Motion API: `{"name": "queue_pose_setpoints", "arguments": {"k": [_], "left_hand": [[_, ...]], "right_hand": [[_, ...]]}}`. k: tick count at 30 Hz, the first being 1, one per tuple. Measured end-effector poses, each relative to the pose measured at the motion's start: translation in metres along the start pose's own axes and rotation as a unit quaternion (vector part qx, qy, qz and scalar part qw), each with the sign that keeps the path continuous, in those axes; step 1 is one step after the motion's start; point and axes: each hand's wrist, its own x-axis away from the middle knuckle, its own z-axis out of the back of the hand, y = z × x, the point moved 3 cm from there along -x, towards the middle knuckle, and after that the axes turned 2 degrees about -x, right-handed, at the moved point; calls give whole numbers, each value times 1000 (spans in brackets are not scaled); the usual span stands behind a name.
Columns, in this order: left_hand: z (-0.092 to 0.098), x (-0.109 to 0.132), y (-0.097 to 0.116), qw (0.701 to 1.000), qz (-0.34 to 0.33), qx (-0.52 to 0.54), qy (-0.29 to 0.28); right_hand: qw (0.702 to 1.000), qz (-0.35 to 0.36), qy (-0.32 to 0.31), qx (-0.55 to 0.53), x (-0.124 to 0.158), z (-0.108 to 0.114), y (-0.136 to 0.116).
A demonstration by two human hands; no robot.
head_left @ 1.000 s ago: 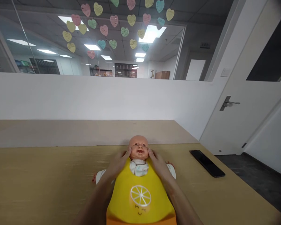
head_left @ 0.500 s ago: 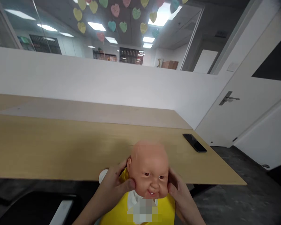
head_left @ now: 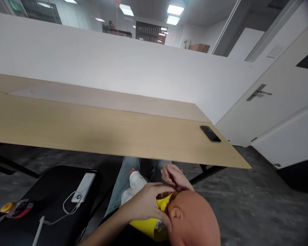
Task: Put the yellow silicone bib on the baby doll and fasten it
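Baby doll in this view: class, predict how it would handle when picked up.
Its bald head looks like smooth, stiff vinyl, probably slippery. The yellow garment bunches under the left hand, so it is likely soft and floppy. Held up like this, it seems fairly light.

Bright ceiling panels (head_left: 175,10), soft shadows, wide-angle bowing at the edges

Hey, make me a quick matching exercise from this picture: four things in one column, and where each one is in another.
Things:
1. left hand
2. black phone
3. white power bank
4. door handle

Places:
A. on the white door
B. on the wooden table, near its edge
C. on the yellow doll outfit
D. on a black surface, with a white cable attached

Pairs: 1-C, 2-B, 3-D, 4-A
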Motion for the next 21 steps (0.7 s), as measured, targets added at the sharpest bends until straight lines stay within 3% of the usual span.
{"name": "queue_pose_setpoints", "arguments": {"k": [1, 3, 8, 13, 16, 21], "left_hand": [[0, 0, -3, 1000, 3, 8, -4], [4, 2, -13, 999, 32, 33, 1], [16, 16, -45, 986, 97, 139, -1], [20, 23, -64, 963, 137, 221, -70], [23, 22, -69, 957, 118, 241, -107], [23, 16, -66, 979, 52, 170, -104]], "right_hand": [[998, 2, -65, -15, -5, -5, 1], [989, 13, -131, -64, -12, -11, 7], [976, 52, -136, -163, -6, -15, 33], [972, 84, -194, -99, -4, -11, 39], [957, 128, -252, -70, -8, -10, 40], [958, 119, -250, -75, -9, -9, 45]]}}
